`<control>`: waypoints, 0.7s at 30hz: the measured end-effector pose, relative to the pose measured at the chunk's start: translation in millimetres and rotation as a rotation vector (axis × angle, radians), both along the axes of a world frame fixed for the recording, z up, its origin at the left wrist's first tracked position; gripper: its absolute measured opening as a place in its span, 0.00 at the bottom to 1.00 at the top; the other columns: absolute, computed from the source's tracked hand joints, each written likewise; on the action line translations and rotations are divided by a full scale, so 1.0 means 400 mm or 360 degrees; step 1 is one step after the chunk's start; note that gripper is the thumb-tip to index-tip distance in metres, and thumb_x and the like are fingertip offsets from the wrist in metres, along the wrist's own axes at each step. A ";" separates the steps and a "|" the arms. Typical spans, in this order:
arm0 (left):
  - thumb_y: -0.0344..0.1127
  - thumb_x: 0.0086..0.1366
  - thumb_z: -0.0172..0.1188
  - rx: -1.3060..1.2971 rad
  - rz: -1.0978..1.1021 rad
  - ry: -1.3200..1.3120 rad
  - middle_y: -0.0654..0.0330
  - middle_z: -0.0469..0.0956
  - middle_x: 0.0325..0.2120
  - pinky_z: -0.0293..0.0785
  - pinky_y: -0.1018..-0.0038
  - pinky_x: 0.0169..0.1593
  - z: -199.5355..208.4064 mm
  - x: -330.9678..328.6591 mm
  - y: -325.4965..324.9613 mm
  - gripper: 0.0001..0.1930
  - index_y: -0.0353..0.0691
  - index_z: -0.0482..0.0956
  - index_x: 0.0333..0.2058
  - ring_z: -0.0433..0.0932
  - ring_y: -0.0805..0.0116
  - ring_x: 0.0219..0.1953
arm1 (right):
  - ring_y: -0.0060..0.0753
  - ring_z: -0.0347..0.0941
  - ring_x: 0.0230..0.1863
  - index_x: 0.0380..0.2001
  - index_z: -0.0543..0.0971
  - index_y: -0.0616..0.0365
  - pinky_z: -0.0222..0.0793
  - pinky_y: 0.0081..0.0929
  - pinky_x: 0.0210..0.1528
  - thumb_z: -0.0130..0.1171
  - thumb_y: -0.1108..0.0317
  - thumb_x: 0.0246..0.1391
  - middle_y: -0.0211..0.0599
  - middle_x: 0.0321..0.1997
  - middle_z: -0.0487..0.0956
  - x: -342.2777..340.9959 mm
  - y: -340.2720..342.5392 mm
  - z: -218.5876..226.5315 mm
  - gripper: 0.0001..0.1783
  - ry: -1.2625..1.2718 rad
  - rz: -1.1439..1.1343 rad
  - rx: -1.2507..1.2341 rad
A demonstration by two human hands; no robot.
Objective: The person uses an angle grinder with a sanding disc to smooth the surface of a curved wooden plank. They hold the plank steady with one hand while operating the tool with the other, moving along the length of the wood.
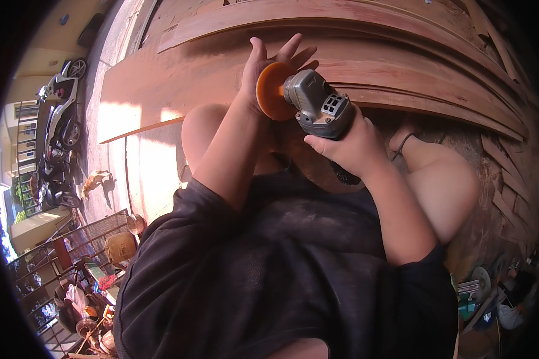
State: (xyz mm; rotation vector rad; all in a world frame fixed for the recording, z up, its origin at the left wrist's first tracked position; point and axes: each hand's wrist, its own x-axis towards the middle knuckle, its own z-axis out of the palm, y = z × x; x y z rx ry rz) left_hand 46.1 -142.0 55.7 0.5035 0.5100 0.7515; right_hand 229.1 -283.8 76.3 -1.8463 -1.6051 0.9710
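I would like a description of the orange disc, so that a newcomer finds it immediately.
Start at the reddish-brown boards across the top, then look just below, at the grey power tool in the right hand. The orange disc sits at its left end, partly covering the left hand from view. Its bright, round shape stands out from the grey casing.

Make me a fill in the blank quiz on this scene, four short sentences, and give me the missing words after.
1. The round disc on the power tool is coloured ____.
2. Between the left grip and the right grip, the one holding the power tool is the ____ one.
3. The long boards are made of ____.
4. The parked motorbikes stand toward the ____ edge of the picture.

Missing words: orange; right; wood; left.
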 end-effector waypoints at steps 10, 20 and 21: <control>0.80 0.74 0.32 0.0154 0.0222 -0.0169 0.50 0.53 0.79 0.59 0.39 0.75 -0.051 0.003 -0.037 0.49 0.51 0.52 0.80 0.54 0.44 0.78 | 0.32 0.81 0.55 0.60 0.78 0.59 0.75 0.34 0.61 0.84 0.57 0.50 0.37 0.53 0.84 0.017 0.018 -0.089 0.38 0.1813 0.0241 -0.0417; 0.61 0.84 0.27 -0.0272 -0.0023 0.0396 0.51 0.78 0.56 0.75 0.59 0.61 -0.097 0.143 -0.185 0.34 0.43 0.73 0.65 0.77 0.59 0.57 | 0.34 0.83 0.42 0.53 0.81 0.58 0.81 0.33 0.49 0.77 0.52 0.58 0.38 0.42 0.84 0.059 0.052 -0.153 0.28 0.1818 -0.0442 -0.0014; 0.60 0.85 0.25 0.0050 -0.0339 0.0641 0.48 0.76 0.61 0.70 0.63 0.67 -0.173 0.148 -0.209 0.36 0.40 0.66 0.72 0.75 0.59 0.63 | 0.35 0.83 0.40 0.53 0.80 0.58 0.81 0.34 0.48 0.76 0.51 0.58 0.38 0.41 0.84 0.074 0.069 -0.164 0.28 0.1881 -0.0548 0.0041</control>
